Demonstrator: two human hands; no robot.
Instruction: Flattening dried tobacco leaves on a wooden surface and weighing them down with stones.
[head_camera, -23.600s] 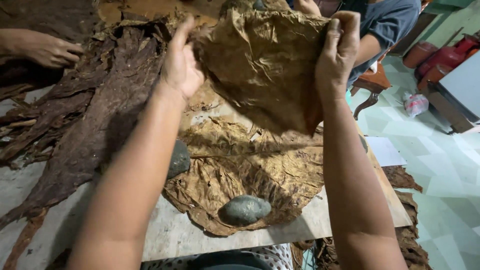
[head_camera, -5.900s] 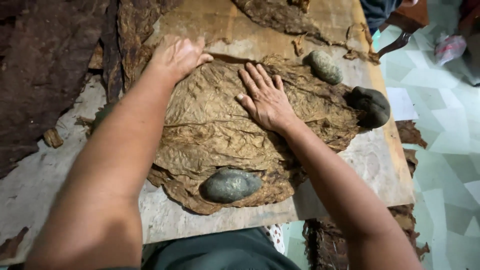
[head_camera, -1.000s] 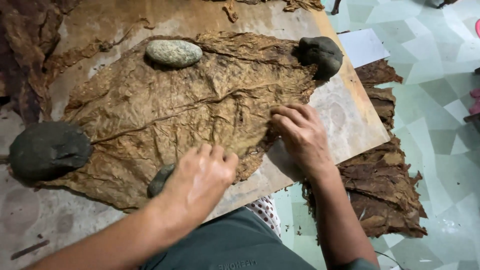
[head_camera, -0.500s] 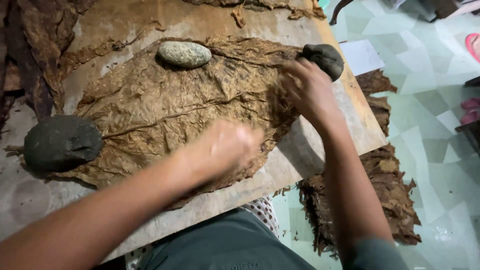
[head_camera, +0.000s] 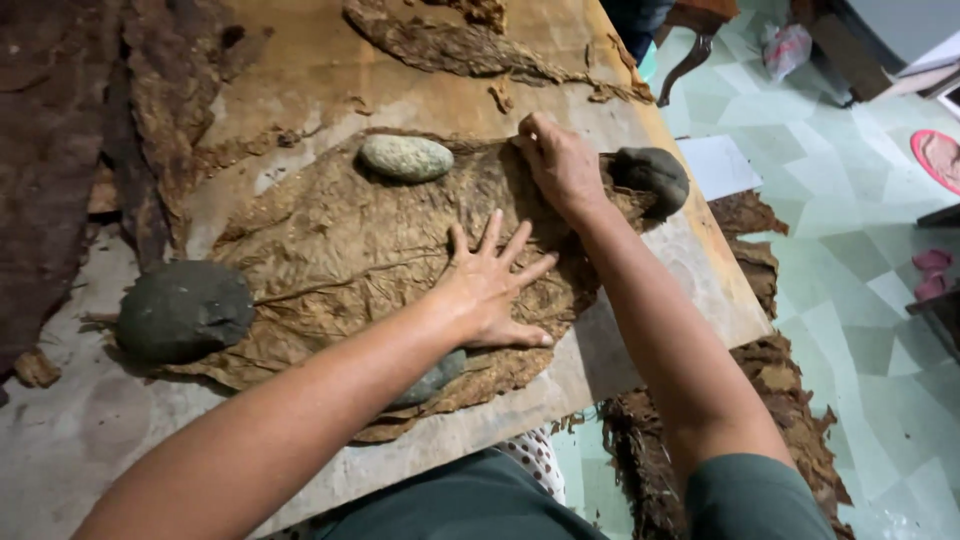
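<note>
At the centre of the frame, your left hand (head_camera: 490, 290) lies flat with its grip released, fingers spread and pressing the big dried brown leaf (head_camera: 340, 260) onto the worktop (head_camera: 640, 330). Up and to the right, your right hand (head_camera: 560, 165) curls its grip on the leaf's far edge, just beside the dark stone (head_camera: 655, 175). A pale grey stone (head_camera: 405, 157) sits on the leaf at upper centre; a large dark stone (head_camera: 183, 310) weighs its left end; another stone (head_camera: 435, 378) shows partly under your left wrist. More dark leaves (head_camera: 60, 160) lie at upper left.
</note>
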